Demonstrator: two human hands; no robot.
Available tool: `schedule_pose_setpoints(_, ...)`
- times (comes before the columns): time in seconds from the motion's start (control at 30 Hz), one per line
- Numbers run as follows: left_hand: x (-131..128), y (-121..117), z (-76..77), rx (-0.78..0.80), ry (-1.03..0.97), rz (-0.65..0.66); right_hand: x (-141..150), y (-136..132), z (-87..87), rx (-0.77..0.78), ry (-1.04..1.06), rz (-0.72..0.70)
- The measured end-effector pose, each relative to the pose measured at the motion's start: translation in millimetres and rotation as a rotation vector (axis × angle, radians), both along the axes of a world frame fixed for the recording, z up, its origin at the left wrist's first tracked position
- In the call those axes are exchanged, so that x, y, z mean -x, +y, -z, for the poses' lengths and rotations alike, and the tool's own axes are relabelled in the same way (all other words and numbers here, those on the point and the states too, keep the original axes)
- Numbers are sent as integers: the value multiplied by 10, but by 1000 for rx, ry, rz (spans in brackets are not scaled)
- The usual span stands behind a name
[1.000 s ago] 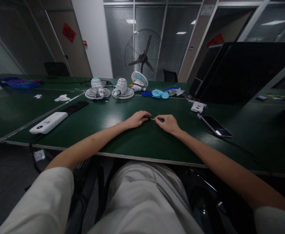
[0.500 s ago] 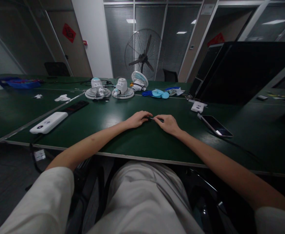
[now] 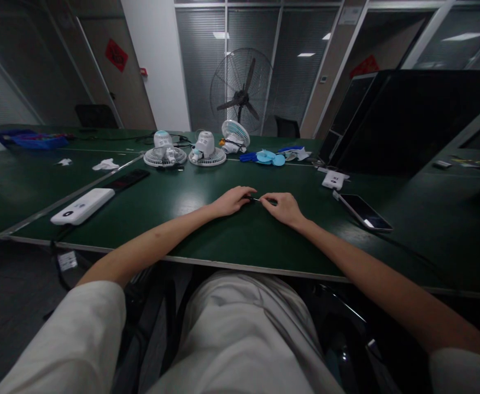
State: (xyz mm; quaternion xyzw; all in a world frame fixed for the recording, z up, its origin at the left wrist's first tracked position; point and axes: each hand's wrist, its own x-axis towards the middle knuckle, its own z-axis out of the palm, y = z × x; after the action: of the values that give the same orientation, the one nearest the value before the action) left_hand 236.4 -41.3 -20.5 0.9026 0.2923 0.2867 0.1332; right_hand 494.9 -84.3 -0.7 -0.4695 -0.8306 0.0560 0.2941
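Note:
My left hand point(image 3: 232, 201) rests over the green table, its fingers closed around the dark end of a thin metal rod point(image 3: 255, 199). The rod is small and looks like a slim screwdriver, but its exact kind cannot be made out. From the other side, my right hand point(image 3: 281, 208) pinches at the rod's bright tip between thumb and forefinger. Both hands are close together, just above or on the tabletop, with the rod bridging the small gap. Part of the dark end is hidden under my left fingers.
Small white fans point(image 3: 207, 150) stand at the back, beside blue fan blades point(image 3: 270, 157). On the left lies a white handheld device point(image 3: 83, 206); on the right, a phone point(image 3: 365, 212) and a white box-shaped device point(image 3: 333, 179). A large black panel point(image 3: 412, 120) rises at the right.
Very little differs. The metal shaft shows slightly more between my fingers, and my right hand sits a touch farther right.

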Motion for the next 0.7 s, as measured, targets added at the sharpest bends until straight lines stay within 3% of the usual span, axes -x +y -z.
schedule_pose_setpoints(0.3, 14, 6, 2, 8, 2, 9, 6, -41, -32, 24, -16, -2)
schedule_pose_setpoints(0.53, -9, -65, -70, 17, 29, 35, 2, -10, -12, 42, -6, -96)
schedule_pose_setpoints(0.7, -31, -88, -87, 11, 33, 56, 26, -29, -15, 28, -35, -68)
